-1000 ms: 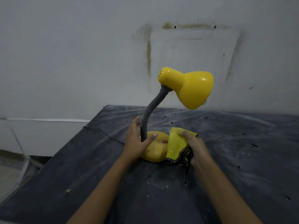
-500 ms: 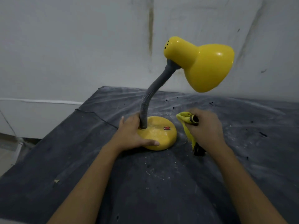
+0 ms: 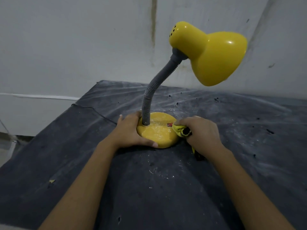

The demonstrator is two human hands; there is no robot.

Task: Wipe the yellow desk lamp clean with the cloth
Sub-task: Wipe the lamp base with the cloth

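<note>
The right hand (image 3: 202, 131), fingers curled tight round the bunched yellow cloth with dark trim (image 3: 178, 129), now presses it against the right rim of the round base (image 3: 157, 131) of the glossy yellow metal desk lamp (image 3: 207, 52), beside the small red switch (image 3: 169, 124). Half a second ago it hung apart from the base. Wiping of the speckled base seems to be resuming. The left hand (image 3: 131, 130) still cups the base's left side on the dark dusty desk (image 3: 166, 188).

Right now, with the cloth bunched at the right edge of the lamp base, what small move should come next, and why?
Probably sweep the cloth leftward across the top of the lamp base. The right hand holds it bunched at the right rim beside the red switch, pale dusty specks show on the top, and the left hand steadies the base.
</note>
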